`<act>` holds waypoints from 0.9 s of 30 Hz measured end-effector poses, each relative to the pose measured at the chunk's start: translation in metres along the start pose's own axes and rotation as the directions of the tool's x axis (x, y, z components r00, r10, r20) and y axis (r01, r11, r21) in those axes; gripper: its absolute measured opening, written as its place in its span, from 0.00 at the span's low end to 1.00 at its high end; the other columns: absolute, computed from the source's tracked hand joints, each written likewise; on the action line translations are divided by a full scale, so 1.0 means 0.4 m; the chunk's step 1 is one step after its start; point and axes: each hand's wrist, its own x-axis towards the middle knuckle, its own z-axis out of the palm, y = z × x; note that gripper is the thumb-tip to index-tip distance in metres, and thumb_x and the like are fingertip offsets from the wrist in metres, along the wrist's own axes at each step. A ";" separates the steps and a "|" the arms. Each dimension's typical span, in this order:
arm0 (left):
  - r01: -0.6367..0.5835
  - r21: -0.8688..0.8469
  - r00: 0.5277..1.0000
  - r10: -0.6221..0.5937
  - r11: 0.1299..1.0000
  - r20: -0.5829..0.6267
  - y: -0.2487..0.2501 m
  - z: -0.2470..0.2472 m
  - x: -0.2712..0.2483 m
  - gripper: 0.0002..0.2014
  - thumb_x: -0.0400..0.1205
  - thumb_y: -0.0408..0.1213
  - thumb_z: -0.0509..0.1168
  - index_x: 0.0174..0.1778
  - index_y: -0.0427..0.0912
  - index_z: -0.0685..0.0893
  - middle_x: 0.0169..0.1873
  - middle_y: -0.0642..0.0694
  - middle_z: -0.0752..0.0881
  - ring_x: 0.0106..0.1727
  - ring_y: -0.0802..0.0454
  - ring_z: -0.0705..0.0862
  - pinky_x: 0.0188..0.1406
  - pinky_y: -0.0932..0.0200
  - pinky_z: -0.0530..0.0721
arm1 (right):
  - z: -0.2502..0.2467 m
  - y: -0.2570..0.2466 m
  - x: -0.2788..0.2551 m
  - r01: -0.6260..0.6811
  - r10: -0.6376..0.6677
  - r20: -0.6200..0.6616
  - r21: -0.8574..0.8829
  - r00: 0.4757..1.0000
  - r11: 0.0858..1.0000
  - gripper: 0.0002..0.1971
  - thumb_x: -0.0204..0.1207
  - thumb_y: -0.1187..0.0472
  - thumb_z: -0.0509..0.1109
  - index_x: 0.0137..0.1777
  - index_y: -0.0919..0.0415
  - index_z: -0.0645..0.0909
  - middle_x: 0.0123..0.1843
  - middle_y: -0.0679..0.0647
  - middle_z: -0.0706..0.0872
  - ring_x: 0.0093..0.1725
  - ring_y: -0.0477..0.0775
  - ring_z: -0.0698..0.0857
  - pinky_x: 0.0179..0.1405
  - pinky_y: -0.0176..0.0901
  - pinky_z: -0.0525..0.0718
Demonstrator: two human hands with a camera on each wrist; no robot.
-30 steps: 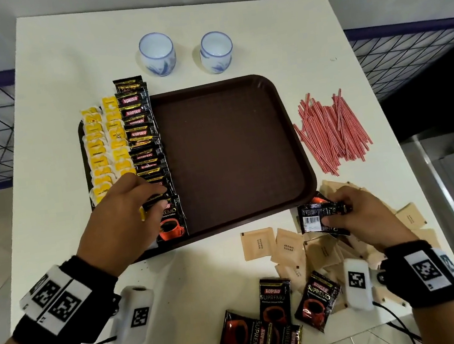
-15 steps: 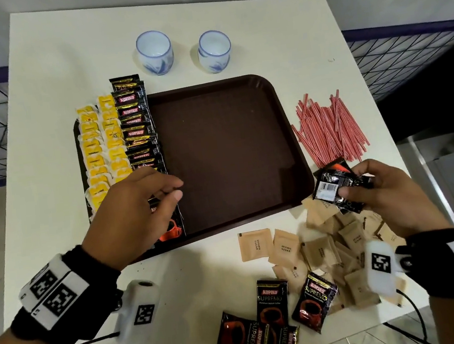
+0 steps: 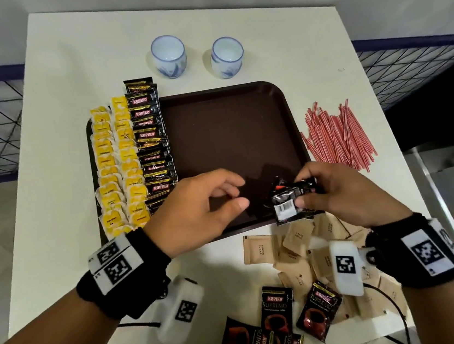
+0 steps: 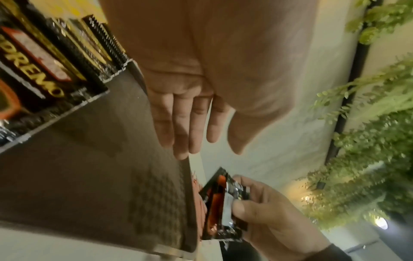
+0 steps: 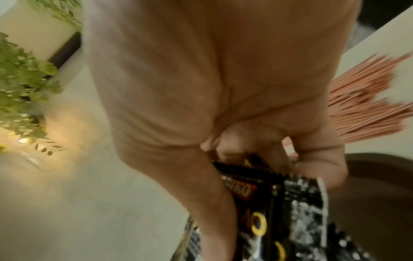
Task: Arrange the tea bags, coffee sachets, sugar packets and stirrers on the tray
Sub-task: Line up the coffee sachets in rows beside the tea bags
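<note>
Right hand (image 3: 346, 194) pinched small bunch of coffee sachets (image 3: 292, 199) above near right part of tray (image 3: 282, 99). Left hand (image 3: 196, 207) hovered empty just left of them, fingers relaxed. Sachet row (image 3: 152, 143) filled tray's left side beside tea bags (image 3: 116, 168). Best handover likely: take one sachet by edge, keep label up, overlap it on row's near end. Sugar packets (image 3: 295, 252), stirrers (image 3: 335, 135) lay off tray.
</note>
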 end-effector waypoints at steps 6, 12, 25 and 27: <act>0.082 -0.171 0.996 -0.076 0.982 0.043 0.009 0.000 0.039 0.13 0.81 0.43 0.73 0.61 0.53 0.85 0.51 0.53 0.91 0.55 0.61 0.89 0.57 0.54 0.88 | 0.047 -0.127 0.095 0.210 -0.207 0.134 -0.009 0.969 0.978 0.09 0.73 0.65 0.79 0.49 0.52 0.86 0.42 0.51 0.89 0.44 0.50 0.88 0.47 0.41 0.83; 0.158 -0.380 0.953 -0.241 0.911 -0.183 -0.028 -0.065 0.043 0.12 0.75 0.35 0.79 0.51 0.40 0.85 0.42 0.45 0.93 0.42 0.48 0.93 0.37 0.44 0.93 | 0.117 -0.147 0.195 0.226 -0.221 -0.049 0.236 0.974 0.945 0.09 0.73 0.69 0.79 0.48 0.57 0.84 0.46 0.69 0.83 0.40 0.56 0.84 0.29 0.43 0.86; 0.090 -0.521 0.906 -0.287 0.849 -0.310 -0.081 -0.112 0.035 0.24 0.75 0.21 0.75 0.62 0.47 0.83 0.47 0.42 0.92 0.43 0.44 0.93 0.34 0.49 0.92 | 0.093 -0.176 0.311 0.285 -0.129 -0.356 0.429 0.925 0.857 0.17 0.75 0.77 0.72 0.54 0.53 0.79 0.37 0.56 0.83 0.32 0.55 0.83 0.19 0.42 0.79; 0.090 -0.550 0.889 -0.316 0.830 -0.331 -0.091 -0.125 0.029 0.22 0.76 0.22 0.75 0.61 0.48 0.83 0.47 0.42 0.92 0.44 0.44 0.93 0.36 0.49 0.93 | 0.072 -0.177 0.338 0.275 -0.117 -0.365 0.418 0.924 0.866 0.19 0.74 0.80 0.70 0.55 0.55 0.81 0.41 0.61 0.82 0.32 0.56 0.82 0.19 0.41 0.81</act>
